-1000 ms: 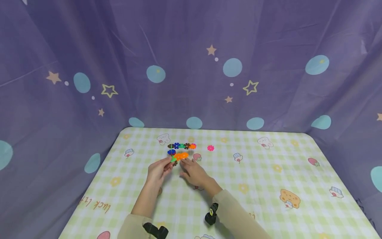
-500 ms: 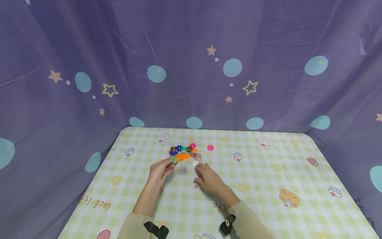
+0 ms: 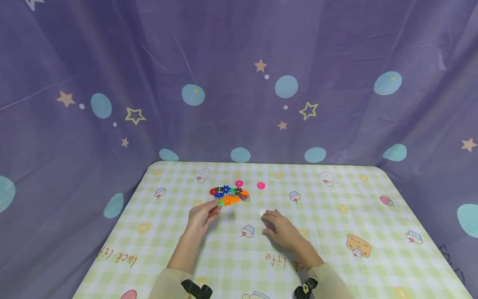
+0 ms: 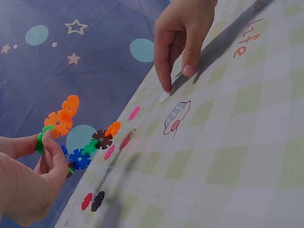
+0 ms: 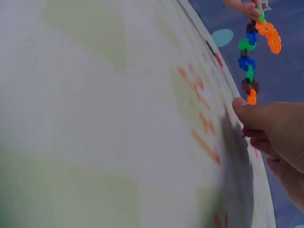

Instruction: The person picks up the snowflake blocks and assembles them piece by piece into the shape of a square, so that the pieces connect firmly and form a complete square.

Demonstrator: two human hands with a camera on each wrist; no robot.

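1. A chain of notched discs [image 3: 227,201] — green, orange, blue and brown — is raised in the air, the left hand [image 3: 201,216] pinching a green disc; two linked orange discs jut from it.
2. A small white disc [image 3: 262,213] rests on the table [image 3: 317,220], touched by the right hand's [image 3: 282,229] fingertips.
3. Two loose pink discs [image 3: 261,185] lie near the chain, apart from each other.

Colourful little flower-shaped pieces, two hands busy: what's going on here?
A person's left hand pinches a green piece in a chain of linked pieces, holding it above the table. The right hand touches a loose white piece on the table. Two pink pieces, a red piece and a dark piece also lie there, apart from the chain.
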